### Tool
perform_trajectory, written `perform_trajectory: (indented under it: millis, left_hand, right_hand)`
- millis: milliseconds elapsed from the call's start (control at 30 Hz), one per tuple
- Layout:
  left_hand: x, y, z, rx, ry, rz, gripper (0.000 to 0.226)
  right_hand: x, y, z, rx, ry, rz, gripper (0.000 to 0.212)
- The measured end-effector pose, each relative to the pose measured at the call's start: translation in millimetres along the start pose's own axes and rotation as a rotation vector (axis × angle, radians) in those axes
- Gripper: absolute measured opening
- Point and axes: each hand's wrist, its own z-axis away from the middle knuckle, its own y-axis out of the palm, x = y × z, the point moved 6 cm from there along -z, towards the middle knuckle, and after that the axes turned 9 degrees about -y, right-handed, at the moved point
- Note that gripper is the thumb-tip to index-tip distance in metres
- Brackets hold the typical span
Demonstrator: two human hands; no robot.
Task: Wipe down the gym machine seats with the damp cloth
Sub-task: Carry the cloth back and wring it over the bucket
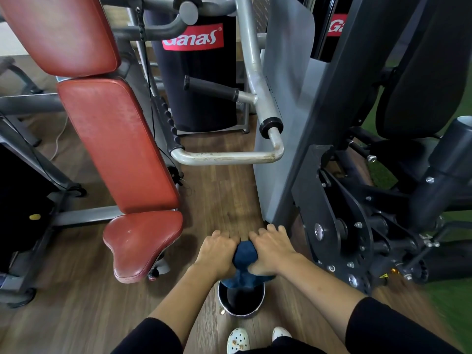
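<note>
Blue cloth [244, 254] sits twisted between my left hand [217, 250] and right hand [272, 249], both grips clenched on it over the bucket [240, 314]. Under-wrung, it could soak the red seat [143, 241] at nine o'clock.

A soft, matt, dark blue cloth [244, 252] is gripped in the fingers [219, 235]. Left of the fingers a red seat [143, 241] of scuffed, faintly glossy vinyl is seen; beneath them a shiny metal-rimmed pail [242, 302]; beyond them matt wood-grain floor [224, 200].
</note>
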Motion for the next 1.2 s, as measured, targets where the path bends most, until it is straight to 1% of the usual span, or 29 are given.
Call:
perform_trajectory:
  millis: [67,133,200,267,367,500,633,733,800,867,900,967,1033,1100,1133,1200]
  left_hand:
    - [1,4,-1,0.032,0.014,0.062,0.041]
    - [3,8,0,0.088,0.015,0.142,0.044]
    - [5,10,2,0.128,-0.003,0.234,0.043]
    - [5,11,3,0.137,-0.024,0.265,0.038]
    - [3,9,5,0.090,-0.029,0.164,0.037]
    - [1,0,6,-0.013,-0.006,0.013,0.039]
    - [1,-7,8,-0.113,0.012,-0.028,0.041]
    - [2,-8,5,-0.129,0.023,-0.018,0.042]
    - [3,-9,4,-0.087,0.028,0.028,0.037]
    - [6,-7,2,-0.015,0.010,0.145,0.029]
    - [8,-6,2,0.011,-0.004,0.209,0.029]
    - [11,-4,1,0.020,-0.014,0.280,0.032]
    - [12,-3,1,0.015,-0.005,0.292,0.035]
    - [11,-3,2,0.005,0.013,0.285,0.038]
    - [11,-3,1,-0.009,0.026,0.272,0.040]
    - [10,0,-1,-0.028,0.051,0.229,0.046]
  right_hand:
    - [0,1,2,0.015,0.017,-0.066,0.055]
    - [1,2,3,0.034,0.015,-0.088,0.047]
    - [3,1,3,0.038,0.008,-0.064,0.041]
    - [5,-2,3,0.011,0.005,0.003,0.037]
    - [8,-4,4,-0.006,0.015,0.100,0.028]
    - [9,-6,4,-0.043,0.039,0.157,0.022]
    - [12,-6,0,-0.083,0.015,0.211,0.025]
    - [12,-7,-3,-0.116,-0.020,0.245,0.028]
    - [12,-8,-6,-0.152,-0.055,0.200,0.031]
    - [11,-8,-7,-0.161,-0.096,0.057,0.028]
    - [10,-7,-8,-0.140,-0.108,-0.022,0.027]
    - [9,-6,-8,-0.075,-0.105,-0.142,0.036]
    - [7,-3,-8,-0.034,-0.083,-0.219,0.051]
    - [5,-1,-8,-0.029,-0.064,-0.249,0.061]
    - [5,0,-8,-0.030,-0.066,-0.234,0.061]
    - [5,4,-10,-0.036,-0.071,-0.206,0.054]
